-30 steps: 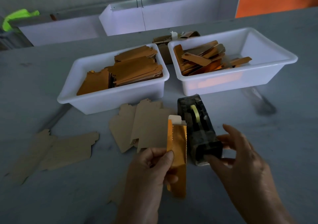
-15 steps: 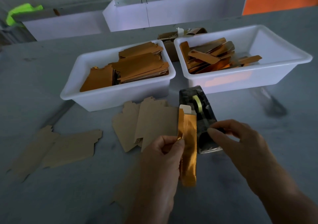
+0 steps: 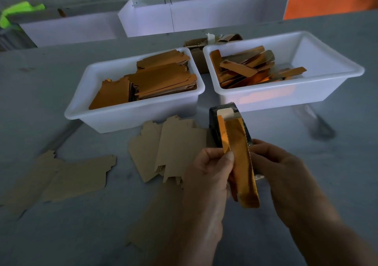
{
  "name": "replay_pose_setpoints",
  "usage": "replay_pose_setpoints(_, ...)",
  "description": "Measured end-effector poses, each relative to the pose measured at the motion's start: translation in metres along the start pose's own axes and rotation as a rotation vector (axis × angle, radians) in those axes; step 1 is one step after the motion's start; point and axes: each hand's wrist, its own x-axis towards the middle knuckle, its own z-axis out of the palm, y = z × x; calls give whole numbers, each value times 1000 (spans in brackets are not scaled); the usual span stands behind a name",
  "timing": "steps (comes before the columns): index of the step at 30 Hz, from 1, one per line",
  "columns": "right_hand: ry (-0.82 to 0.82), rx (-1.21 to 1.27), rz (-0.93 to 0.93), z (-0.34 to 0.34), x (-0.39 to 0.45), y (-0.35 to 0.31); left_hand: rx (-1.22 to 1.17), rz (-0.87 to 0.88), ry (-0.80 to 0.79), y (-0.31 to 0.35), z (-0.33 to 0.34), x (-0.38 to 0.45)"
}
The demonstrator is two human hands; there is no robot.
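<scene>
My left hand (image 3: 206, 175) grips a long folded gold box (image 3: 239, 159), thumb pressed on its left side, holding it upright over the black tape dispenser (image 3: 213, 122). The dispenser is mostly hidden behind the box. My right hand (image 3: 280, 167) has its fingers curled against the box's right edge, just above the dispenser's front. Whether it pinches a piece of tape there cannot be made out.
Two white tubs stand behind: the left tub (image 3: 131, 118) holds stacked flat gold blanks, the right tub (image 3: 327, 81) holds folded gold boxes. Flat brown cardboard blanks (image 3: 176, 147) lie on the grey table, more blanks (image 3: 67, 177) at the left. A small brown carton (image 3: 196, 47) sits behind the tubs.
My left hand has carried the gold box right and up, over the tape dispenser. My right hand has left the dispenser's front and come up to the box's right edge.
</scene>
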Motion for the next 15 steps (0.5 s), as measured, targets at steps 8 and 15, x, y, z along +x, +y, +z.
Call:
replay_pose_setpoints(8,81,43,-63,-6,-11,7,-94,-6,78,-17,0,-7)
replay_pose_setpoints(15,194,-262,-257,-1,-20,21,-90,27,61,-18,-11,-11)
